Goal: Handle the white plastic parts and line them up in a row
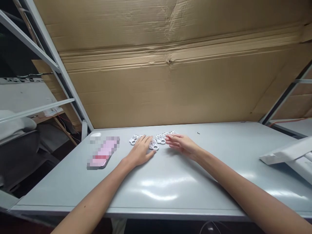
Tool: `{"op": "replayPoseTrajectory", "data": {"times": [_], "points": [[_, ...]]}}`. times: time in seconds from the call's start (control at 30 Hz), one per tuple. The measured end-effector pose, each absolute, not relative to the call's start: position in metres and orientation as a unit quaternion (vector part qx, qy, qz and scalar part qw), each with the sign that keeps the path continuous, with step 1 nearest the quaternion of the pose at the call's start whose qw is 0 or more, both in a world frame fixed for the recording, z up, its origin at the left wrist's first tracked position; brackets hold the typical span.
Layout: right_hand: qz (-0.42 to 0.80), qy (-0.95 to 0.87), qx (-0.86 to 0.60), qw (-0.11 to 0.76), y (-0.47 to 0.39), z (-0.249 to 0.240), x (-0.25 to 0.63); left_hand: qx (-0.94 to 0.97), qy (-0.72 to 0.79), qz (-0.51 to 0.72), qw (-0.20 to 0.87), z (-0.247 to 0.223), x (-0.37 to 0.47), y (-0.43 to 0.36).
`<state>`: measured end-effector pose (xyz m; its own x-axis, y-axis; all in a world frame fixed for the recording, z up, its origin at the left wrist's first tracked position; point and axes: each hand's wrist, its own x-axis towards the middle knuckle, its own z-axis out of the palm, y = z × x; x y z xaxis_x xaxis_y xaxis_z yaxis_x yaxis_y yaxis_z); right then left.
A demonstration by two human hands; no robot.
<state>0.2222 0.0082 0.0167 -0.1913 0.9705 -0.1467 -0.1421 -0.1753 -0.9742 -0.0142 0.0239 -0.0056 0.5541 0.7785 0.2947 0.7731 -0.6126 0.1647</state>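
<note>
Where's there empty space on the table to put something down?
The table looks bare between the right arm and the white pieces at the far right, and in front, between both forearms. It's crowded around the hands, with little white parts, and at left, with the pink thing.

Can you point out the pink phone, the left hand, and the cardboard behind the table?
Pink phone [105, 151]: head view, middle of its face.
Left hand [140, 150]: head view, back of the hand.
Cardboard [170, 94]: head view, lower panel.
</note>
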Motion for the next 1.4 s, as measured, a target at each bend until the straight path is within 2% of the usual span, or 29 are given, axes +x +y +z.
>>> {"op": "replayPoseTrajectory", "data": {"times": [0.6,0.87,1.07,1.27,1.4], "points": [[0.644,-0.436,-0.419,0.468,0.017,0.007,0.223,0.878,0.44,0.187,0.01,-0.002,-0.014,0.025],[0.618,-0.438,-0.435,0.488,0.014,0.01,0.221,0.908,0.382,0.169,0.012,0.008,-0.011,0.014],[0.521,-0.558,-0.458,0.455,0.008,0.01,0.22,0.915,0.363,0.175,0.014,0.006,-0.008,0.012],[0.329,-0.702,-0.476,0.415,0.008,0.007,0.216,0.908,0.384,0.167,0.025,0.005,-0.012,0.015],[0.284,-0.755,-0.437,0.397,0.006,0.003,0.212,0.912,0.371,0.172,0.017,0.005,-0.013,0.016]]}}
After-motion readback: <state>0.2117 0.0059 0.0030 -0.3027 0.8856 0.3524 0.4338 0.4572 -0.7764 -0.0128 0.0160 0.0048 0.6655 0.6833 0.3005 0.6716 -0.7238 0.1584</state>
